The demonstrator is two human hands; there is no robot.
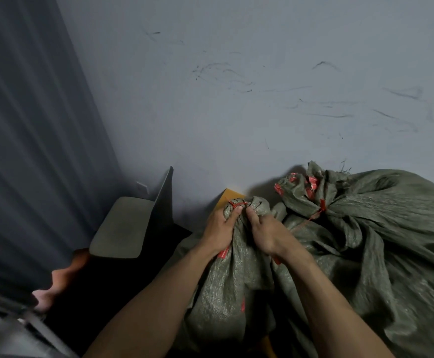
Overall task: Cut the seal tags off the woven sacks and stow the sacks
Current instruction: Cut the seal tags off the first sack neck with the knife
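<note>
A grey-green woven sack (226,285) stands in front of me, its neck bunched and tied with a thin red seal tag (238,204). My left hand (219,232) grips the neck just below the tag. My right hand (263,232) grips the neck from the right side, fingertips near the tie. To the right lies a larger full sack (381,228) with its own red seal tag (320,209) around its gathered top. No cutting tool shows in either hand.
A grey chair (123,228) stands to the left against a scuffed pale wall (236,99). A dark curtain (24,151) hangs at far left. A tan cardboard corner (230,196) peeks out behind the near sack. Metal bars (30,329) cross the bottom left.
</note>
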